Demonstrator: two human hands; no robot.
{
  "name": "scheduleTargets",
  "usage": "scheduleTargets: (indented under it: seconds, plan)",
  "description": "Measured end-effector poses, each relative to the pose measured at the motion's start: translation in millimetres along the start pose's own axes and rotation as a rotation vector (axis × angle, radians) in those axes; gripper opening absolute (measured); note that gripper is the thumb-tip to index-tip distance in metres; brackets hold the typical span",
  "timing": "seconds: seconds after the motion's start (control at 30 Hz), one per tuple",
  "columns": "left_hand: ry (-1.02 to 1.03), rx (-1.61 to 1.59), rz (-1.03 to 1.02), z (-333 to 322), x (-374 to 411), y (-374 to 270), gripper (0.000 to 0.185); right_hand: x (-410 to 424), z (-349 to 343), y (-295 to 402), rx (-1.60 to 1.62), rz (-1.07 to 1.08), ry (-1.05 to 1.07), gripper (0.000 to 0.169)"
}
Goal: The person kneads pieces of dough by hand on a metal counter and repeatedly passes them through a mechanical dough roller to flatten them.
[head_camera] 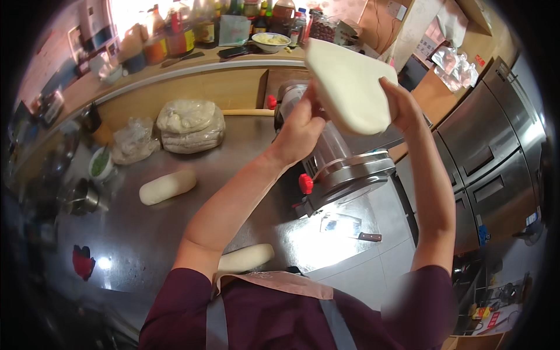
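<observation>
Both hands hold up a thick, smooth slab of pale dough point(354, 87). My left hand point(301, 127) grips its left side, with the fingers partly hidden behind it. On the right edge, my right hand point(401, 107) has its thumb on the front face. Below the slab stands a dough-rolling machine point(334, 144) with a clear cylinder, metal end rims and red knobs point(306, 183). One dough log point(168, 187) lies on the steel worktop point(245, 157) left of my left forearm. Another dough log point(247, 258) rests close to my body, partly covered by my arm and apron.
Plastic-wrapped dough point(191, 127), a plastic bag point(134, 140) and a bowl of chopped greens point(100, 162) stand at the back left. A knife point(369, 236) lies near the worktop's right edge. Bottles point(205, 24) and a yellow-filled bowl point(271, 42) line the shelf. Steel cabinets point(485, 131) stand right.
</observation>
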State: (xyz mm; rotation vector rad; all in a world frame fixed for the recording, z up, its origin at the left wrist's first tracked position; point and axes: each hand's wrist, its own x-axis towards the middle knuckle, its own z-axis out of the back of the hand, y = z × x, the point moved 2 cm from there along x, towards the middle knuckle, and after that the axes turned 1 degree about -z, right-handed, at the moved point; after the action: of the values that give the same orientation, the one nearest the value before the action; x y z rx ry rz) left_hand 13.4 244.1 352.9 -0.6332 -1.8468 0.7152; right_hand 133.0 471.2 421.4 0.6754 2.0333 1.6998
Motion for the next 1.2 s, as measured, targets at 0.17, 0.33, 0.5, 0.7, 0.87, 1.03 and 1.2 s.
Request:
scheduleTargets:
  seconds: [0.17, 0.33, 0.5, 0.7, 0.87, 1.03, 1.2]
  plan:
    - [0.169, 0.294, 0.150, -5.5, -23.7, 18.8, 0.057, 49.2, 106.8, 23.6, -0.534, -0.103, 0.007, 0.030]
    - [-0.189, 0.080, 0.529, 64.4, -121.9, 41.9, 0.037, 90.7, 165.9, -16.3, -0.539, -0.272, 0.010, 0.034]
    - [-0.552, 0.030, 0.755, 104.7, -207.7, 40.2, 0.025, 97.3, 138.7, -26.1, -0.516, -0.291, 0.146, 0.034]
    - [-0.529, -0.042, 0.788, 93.7, -217.2, 52.7, 0.021, 109.3, 94.0, -50.4, -0.675, -0.332, 0.194, 0.044]
    - [-0.498, -0.037, 0.827, 100.6, -226.8, 52.5, 0.021, 90.3, 68.3, -37.8, -1.409, -0.213, 0.045, 0.050]
    - [-0.563, 0.043, 0.843, 113.7, -244.9, 40.7, 0.021, 102.1, 68.2, -48.7, -2.054, 0.045, 0.303, 0.037]
    - [-0.597, 0.108, 0.764, 102.1, -306.9, 53.3, 0.020, 54.4, 30.8, -66.0, -2.167, 0.373, -0.008, 0.046]
